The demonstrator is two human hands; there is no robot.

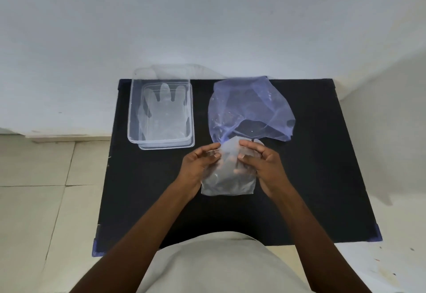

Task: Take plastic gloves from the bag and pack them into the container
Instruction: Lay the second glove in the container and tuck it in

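Note:
A clear plastic glove (228,183) hangs between my two hands above the middle of the black table, its cuff end toward me. My left hand (200,163) pinches its left edge and my right hand (265,165) grips its right edge. Just behind my hands lies the translucent blue bag (249,106), crumpled, its mouth facing me. At the back left stands the clear rectangular container (130,117). One clear glove (164,108) lies flat inside it, fingers pointing away from me.
The black table (311,166) has blue corner caps and stands against a white wall. Pale floor tiles (41,189) show on the left. The container's clear lid (166,71) leans behind it at the table's back edge.

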